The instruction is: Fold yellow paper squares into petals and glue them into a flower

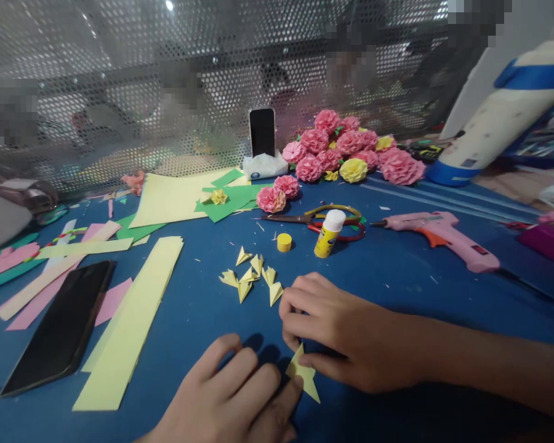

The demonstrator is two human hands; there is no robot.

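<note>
The left hand [237, 394] is bare, with slim fingers and rounded knuckles, and the view cuts it off near the wrist. The right hand [337, 332] is bare too, its slender forearm [480, 351] uncovered up to the view's right edge.

Near head view, forward-down across blue table [194, 295]

Dim light, dark shadows beside the fingers [268, 378], glints on the perforated screen [231, 67], pixelated background patches.

The paper piece [308, 376] is pale yellow; the table [397, 277], blue; the glue gun [457, 240], pink and orange.
</note>
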